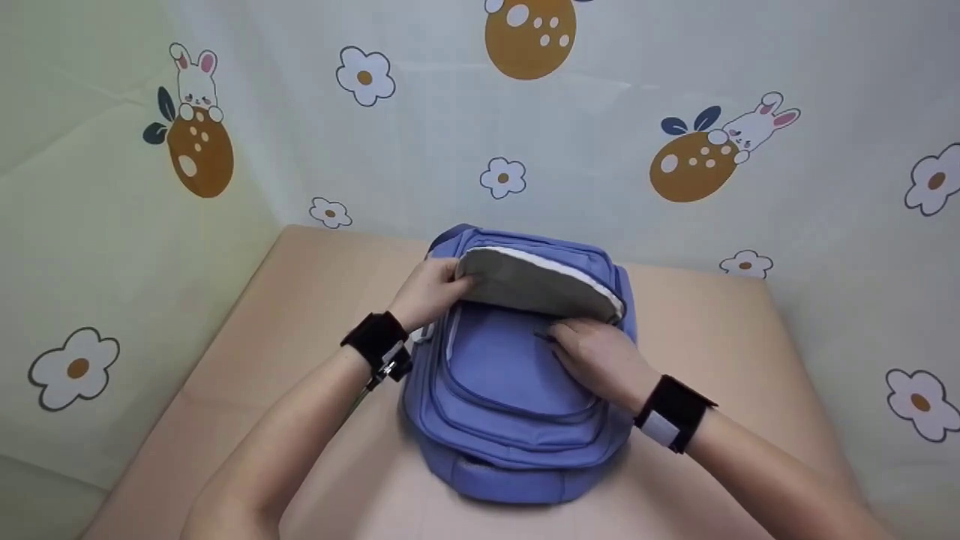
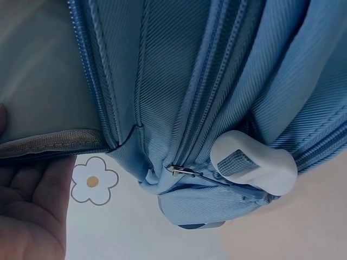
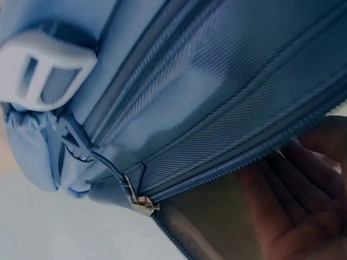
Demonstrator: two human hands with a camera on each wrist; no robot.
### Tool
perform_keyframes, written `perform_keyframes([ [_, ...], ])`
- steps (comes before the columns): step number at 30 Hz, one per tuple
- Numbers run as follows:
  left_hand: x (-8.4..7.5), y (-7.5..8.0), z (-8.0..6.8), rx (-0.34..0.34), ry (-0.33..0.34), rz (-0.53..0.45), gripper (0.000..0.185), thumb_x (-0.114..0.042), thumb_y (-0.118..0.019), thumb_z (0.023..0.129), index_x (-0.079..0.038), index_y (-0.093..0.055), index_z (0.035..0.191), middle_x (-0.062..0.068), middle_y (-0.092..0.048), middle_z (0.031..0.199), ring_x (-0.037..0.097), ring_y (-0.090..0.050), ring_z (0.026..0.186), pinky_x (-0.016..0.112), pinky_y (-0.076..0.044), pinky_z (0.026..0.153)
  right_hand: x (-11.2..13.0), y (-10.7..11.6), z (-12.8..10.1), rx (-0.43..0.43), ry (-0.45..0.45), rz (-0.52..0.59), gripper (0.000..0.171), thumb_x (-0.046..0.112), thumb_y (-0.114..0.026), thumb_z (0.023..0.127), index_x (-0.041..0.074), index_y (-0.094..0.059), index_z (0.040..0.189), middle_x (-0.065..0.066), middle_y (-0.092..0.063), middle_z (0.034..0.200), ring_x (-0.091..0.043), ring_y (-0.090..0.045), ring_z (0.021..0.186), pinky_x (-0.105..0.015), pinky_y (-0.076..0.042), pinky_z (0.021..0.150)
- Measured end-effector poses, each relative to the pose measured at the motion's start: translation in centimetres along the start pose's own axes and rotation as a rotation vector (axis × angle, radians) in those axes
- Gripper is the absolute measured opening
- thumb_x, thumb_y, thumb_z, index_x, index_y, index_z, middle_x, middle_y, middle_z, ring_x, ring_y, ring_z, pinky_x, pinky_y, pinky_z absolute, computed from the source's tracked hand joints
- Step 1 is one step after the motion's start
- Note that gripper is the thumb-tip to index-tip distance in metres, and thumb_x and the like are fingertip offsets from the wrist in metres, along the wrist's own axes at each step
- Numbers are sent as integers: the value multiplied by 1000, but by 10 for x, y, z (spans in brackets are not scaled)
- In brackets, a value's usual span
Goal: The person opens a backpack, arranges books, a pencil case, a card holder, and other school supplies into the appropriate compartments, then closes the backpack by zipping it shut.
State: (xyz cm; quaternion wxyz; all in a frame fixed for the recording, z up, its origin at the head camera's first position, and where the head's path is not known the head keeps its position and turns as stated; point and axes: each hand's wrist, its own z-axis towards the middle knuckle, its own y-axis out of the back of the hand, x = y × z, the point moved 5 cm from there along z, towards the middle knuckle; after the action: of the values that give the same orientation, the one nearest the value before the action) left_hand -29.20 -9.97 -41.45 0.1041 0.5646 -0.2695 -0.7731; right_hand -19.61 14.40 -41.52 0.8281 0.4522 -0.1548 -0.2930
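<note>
A blue backpack [image 1: 517, 435] lies on the table with a front pocket unzipped. Its flap [image 1: 525, 281] is folded up, showing a grey lining with a pale edge. My left hand [image 1: 433, 289] pinches the flap's left edge, thumb on the lining and fingers behind, as the left wrist view shows. Over the blue panel below the flap is my right hand [image 1: 600, 352], with a small dark shape [image 1: 543, 334] at its fingertips; I cannot tell whether it grips that. In the right wrist view the fingers [image 3: 265, 200] reach past the zipper edge, tips partly hidden.
White buckles [image 2: 252, 162] sit at the backpack's sides. A metal zipper pull [image 3: 143, 205] is at the pocket's corner. The beige tabletop [image 1: 712, 360] surrounds the backpack. Behind stands a pale curtain [image 1: 420, 142] printed with flowers and rabbits. Black bands [image 1: 377, 341] wrap both wrists.
</note>
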Motion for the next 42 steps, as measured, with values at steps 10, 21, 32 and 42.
perform_keyframes([
  [10,-1,0,1,2,-10,11,42,-23,-71,97,-15,-44,65,-8,-39,59,9,-36,52,25,-29,52,-18,79,-27,-523,1,139,29,3,-59,87,-2,-71,112,-14,-68,102,-28,-61,85,-30,-48,76],
  [21,1,-1,-2,24,7,2,42,-21,-70,97,-15,-44,66,-7,-39,60,9,-35,52,25,-29,51,-51,51,-44,-180,-183,120,51,-10,-70,86,1,-63,135,-13,-70,120,-25,-69,107,-34,-54,90],
  [32,-1,1,-10,62,-78,78,35,-18,-72,97,-14,-50,69,-7,-47,65,10,-44,58,26,-36,57,-48,50,-47,-209,-258,155,34,-12,-72,86,4,-72,116,-7,-76,107,-14,-71,92,-21,-55,79],
  [42,-4,-2,-32,165,-179,196,35,-2,-69,93,-12,-74,126,4,-72,125,22,-63,121,39,-48,105,-38,48,-57,-232,-205,159,40,-13,-70,85,8,-73,119,-5,-76,110,-14,-71,90,-20,-53,79],
])
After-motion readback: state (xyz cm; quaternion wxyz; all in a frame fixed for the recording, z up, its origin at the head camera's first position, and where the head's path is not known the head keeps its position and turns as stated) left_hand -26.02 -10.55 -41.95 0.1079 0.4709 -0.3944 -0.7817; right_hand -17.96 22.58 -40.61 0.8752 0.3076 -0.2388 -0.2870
